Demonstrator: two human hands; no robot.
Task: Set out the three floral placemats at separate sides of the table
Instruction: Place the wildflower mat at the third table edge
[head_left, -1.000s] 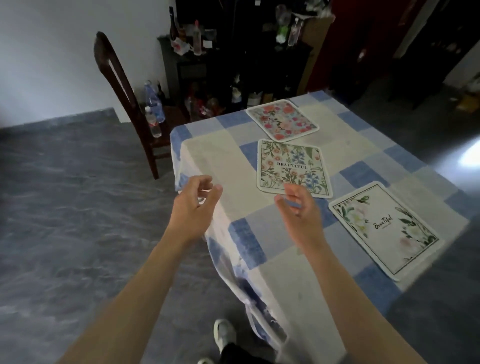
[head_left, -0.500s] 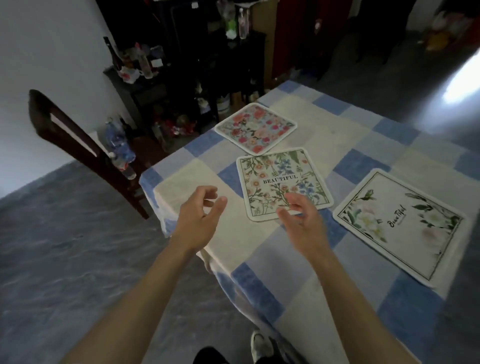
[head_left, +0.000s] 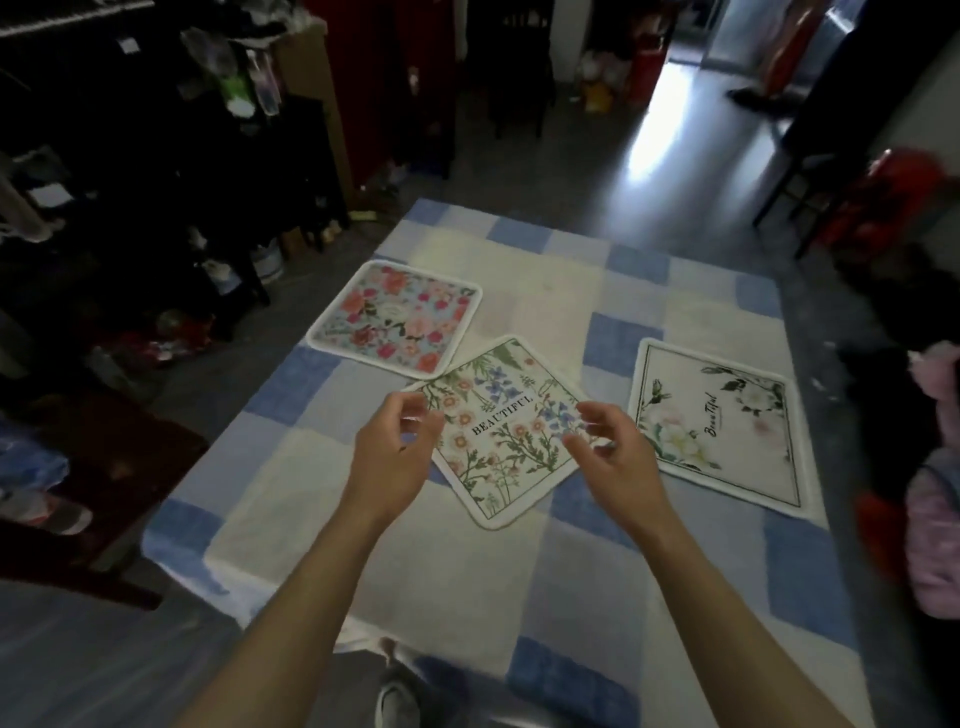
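Three floral placemats lie flat on the blue-and-cream checked table (head_left: 519, 582). A pink-and-red rose mat (head_left: 397, 318) sits at the far left. The wildflower mat marked BEAUTIFUL (head_left: 501, 428) lies in the middle, turned like a diamond, its corner touching the rose mat. At the right edge rests a white mat with pale blossoms (head_left: 719, 423). My left hand (head_left: 397, 452) hovers at the middle mat's left corner, fingers curled and apart. Over its right corner hovers my right hand (head_left: 610, 454), equally loose. Neither hand grips anything.
A dark wooden chair (head_left: 98, 467) stands by the table's left side. Dark shelves crammed with bottles and clutter (head_left: 182, 171) fill the far left. Red and pink bags (head_left: 930, 519) sit at the right. My shoe (head_left: 397, 696) shows below the near table edge.
The view has swung round to the table's near side, so the mats appear rotated. Both hands have moved forward over the middle mat's corners, still empty and apart.
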